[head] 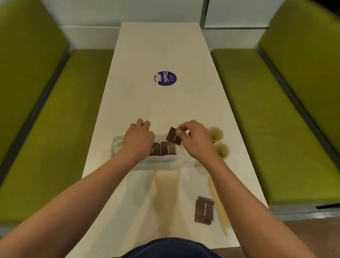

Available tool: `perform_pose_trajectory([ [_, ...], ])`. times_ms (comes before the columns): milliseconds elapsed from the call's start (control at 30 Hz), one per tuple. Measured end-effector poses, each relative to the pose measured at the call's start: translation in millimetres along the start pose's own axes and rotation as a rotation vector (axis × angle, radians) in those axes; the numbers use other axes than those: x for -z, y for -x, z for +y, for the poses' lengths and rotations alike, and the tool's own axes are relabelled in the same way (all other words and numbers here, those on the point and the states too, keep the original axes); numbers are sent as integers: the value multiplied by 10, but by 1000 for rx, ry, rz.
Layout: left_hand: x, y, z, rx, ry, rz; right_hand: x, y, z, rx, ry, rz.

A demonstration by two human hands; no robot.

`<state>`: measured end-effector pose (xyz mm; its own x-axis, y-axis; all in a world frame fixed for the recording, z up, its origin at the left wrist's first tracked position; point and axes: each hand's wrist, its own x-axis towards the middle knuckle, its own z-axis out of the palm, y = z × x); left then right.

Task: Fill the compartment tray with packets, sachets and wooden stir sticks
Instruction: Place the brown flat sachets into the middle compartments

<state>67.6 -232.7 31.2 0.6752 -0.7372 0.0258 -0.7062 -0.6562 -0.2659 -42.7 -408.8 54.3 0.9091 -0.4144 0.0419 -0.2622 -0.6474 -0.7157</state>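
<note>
A pale compartment tray [117,143] lies across the white table [161,49]. Two brown sugar packets [167,149] stand in its middle compartment. My left hand [139,138] rests over the tray beside them, fingers curled at its far wall; what it holds, if anything, is hidden. My right hand [194,138] pinches a brown sugar packet [173,136] just above the tray's right part. A small stack of brown sugar packets [204,210] lies near the table's front right, with wooden stir sticks [218,205] next to it.
Two paper cups [217,134] stand just right of the tray, close to my right hand. A round purple sticker [165,78] marks the table's middle. Green bench seats [264,114] flank the table on both sides.
</note>
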Motion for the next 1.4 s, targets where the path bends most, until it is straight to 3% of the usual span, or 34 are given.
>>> perform_pose_trajectory([
  [333, 108, 434, 151, 219, 381, 213, -298, -338, 35, 52, 363, -302],
  [733, -104, 844, 516, 213, 513, 216, -117, 263, 354, 47, 25, 34],
  [967, -204, 933, 998, 79, 606, 106, 9, 1131, 693, -3, 55, 36],
  [1133, -356, 1059, 1316, -6, 638, 54, -10, 1652, 938, 20, 198, -111],
  [1300, -355, 1205, 1517, -117, 699, 28, 80, 1879, 1031, 24, 384, -387],
  [1400, -391, 1276, 1576, -132, 713, -8, 85, 1918, 1025, 55, 447, -439],
])
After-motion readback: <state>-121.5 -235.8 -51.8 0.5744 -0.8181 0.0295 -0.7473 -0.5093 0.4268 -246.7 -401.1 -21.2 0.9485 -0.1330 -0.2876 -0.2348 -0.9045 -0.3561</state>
